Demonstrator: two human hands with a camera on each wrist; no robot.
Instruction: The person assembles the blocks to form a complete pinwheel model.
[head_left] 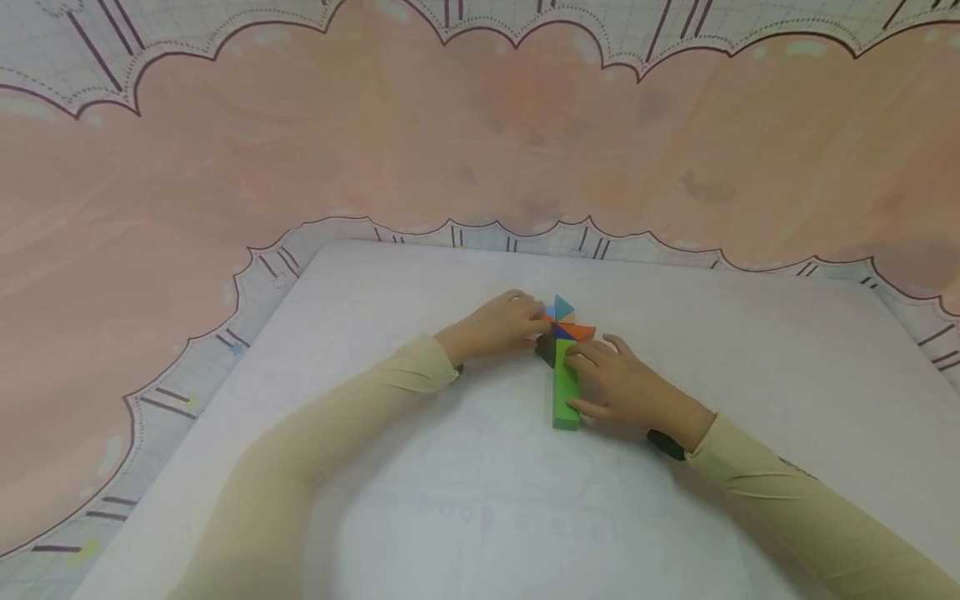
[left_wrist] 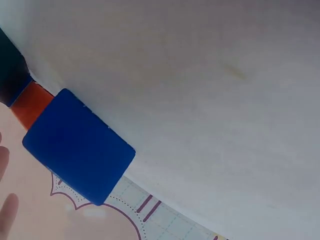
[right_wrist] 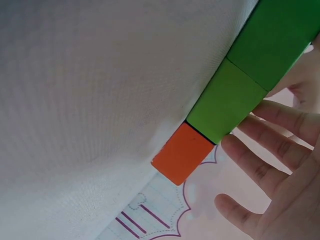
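Colored triangular blocks lie in a pinwheel shape at the middle of the table. Among them are a light blue triangle (head_left: 563, 307), an orange triangle (head_left: 581, 332) and a dark block (head_left: 547, 349). Below runs a green bar of blocks (head_left: 566, 404). My right hand (head_left: 627, 385) touches the bar's right side with extended fingers, seen also beside the light green block (right_wrist: 227, 102). On the pinwheel's left side, my left hand (head_left: 498, 325) has its fingertips at the blocks. The left wrist view shows a blue block (left_wrist: 80, 147) and only a few fingertips.
A white tabletop (head_left: 450, 467) lies under the blocks. Beyond its far edge hangs or spreads a pinkish cloth (head_left: 420, 142) with scalloped, striped borders. Both forearms in pale sleeves (head_left: 292, 442) reach in from the near side.
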